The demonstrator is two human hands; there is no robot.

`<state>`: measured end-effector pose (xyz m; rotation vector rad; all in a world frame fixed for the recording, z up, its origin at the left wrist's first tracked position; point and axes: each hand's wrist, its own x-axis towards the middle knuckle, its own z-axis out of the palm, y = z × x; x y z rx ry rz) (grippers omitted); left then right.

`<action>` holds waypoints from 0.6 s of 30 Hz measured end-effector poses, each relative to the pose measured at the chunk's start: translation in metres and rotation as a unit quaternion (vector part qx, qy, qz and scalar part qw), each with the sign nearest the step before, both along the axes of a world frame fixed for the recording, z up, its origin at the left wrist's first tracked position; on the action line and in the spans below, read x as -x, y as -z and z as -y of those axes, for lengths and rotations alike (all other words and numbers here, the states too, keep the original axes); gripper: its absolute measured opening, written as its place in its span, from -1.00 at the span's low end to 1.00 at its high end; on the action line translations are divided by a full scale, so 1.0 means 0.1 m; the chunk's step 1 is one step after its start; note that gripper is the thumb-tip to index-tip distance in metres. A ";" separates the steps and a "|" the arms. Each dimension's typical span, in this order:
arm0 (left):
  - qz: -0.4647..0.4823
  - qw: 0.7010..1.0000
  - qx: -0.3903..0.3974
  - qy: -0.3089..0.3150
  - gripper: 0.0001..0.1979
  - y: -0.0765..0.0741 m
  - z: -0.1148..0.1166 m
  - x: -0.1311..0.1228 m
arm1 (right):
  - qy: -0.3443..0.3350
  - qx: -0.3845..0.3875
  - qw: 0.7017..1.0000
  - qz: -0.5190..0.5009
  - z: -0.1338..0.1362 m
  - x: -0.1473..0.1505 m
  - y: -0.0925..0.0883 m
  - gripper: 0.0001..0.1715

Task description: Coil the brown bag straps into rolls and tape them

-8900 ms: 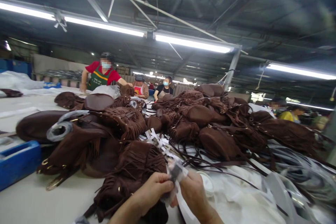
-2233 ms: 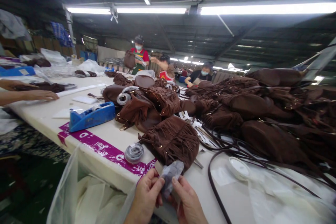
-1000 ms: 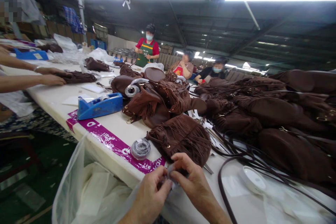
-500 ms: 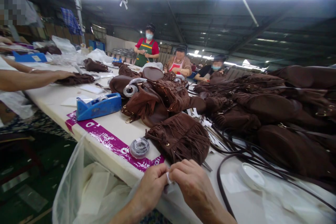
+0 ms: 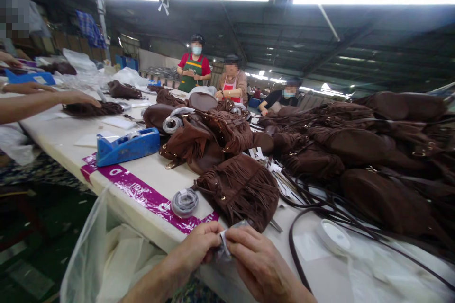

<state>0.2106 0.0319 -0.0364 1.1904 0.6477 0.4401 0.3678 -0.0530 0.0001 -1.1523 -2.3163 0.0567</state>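
Observation:
My left hand and my right hand meet at the table's front edge, both closed. Between their fingertips is a crumpled piece of clear plastic wrap with a small white strip; what lies inside it is mostly hidden by my fingers. Just beyond them rests a dark brown fringed bag with a drawstring top. A grey coil wrapped in plastic sits left of that bag, beside purple printed tape. Metal tips poke out from under the bag's right side.
A blue tape dispenser stands at the left. Brown bags are heaped at the back and right, with long dark straps trailing forward. A white tape roll lies right. A clear bag hangs off the front edge. Several co-workers surround the table.
More of the clear plastic now shows between my hands, which stay together. The view has shifted slightly right. At the left, a co-worker's hand has lifted a little over a brown bag.

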 end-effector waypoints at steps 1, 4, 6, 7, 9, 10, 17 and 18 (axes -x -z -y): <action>0.002 1.000 -0.008 -0.003 -0.72 0.00 0.01 -0.01 | 0.000 0.019 1.000 -0.004 0.01 -0.01 -0.03 -0.76; 0.018 0.999 -0.035 -0.006 -0.62 0.03 0.02 -0.04 | 0.013 0.058 0.998 -0.024 0.01 -0.05 -0.07 -0.83; 0.024 0.999 -0.039 -0.007 -0.60 0.07 0.02 -0.07 | 0.025 0.043 0.999 -0.006 -0.02 -0.07 -0.05 -0.80; 0.023 0.999 -0.039 -0.012 -0.59 0.08 0.02 -0.08 | 0.027 0.023 0.999 0.017 -0.04 -0.07 -0.02 -0.78; 0.022 0.998 -0.046 -0.026 -0.57 0.08 0.00 -0.09 | 0.031 -0.028 0.996 0.075 -0.07 -0.07 0.03 -0.75; 0.021 0.998 -0.055 -0.030 -0.56 0.08 -0.01 -0.09 | 0.036 -0.057 0.993 0.101 -0.08 -0.06 0.05 -0.73; -0.050 0.992 -0.105 -0.039 -0.50 0.18 0.14 -0.09 | 0.077 -0.210 0.954 0.201 -0.03 0.06 0.10 -0.71; -0.066 0.983 -0.132 -0.112 -0.52 0.23 0.16 -0.14 | 0.070 -0.214 0.950 0.216 -0.04 0.05 0.10 -0.70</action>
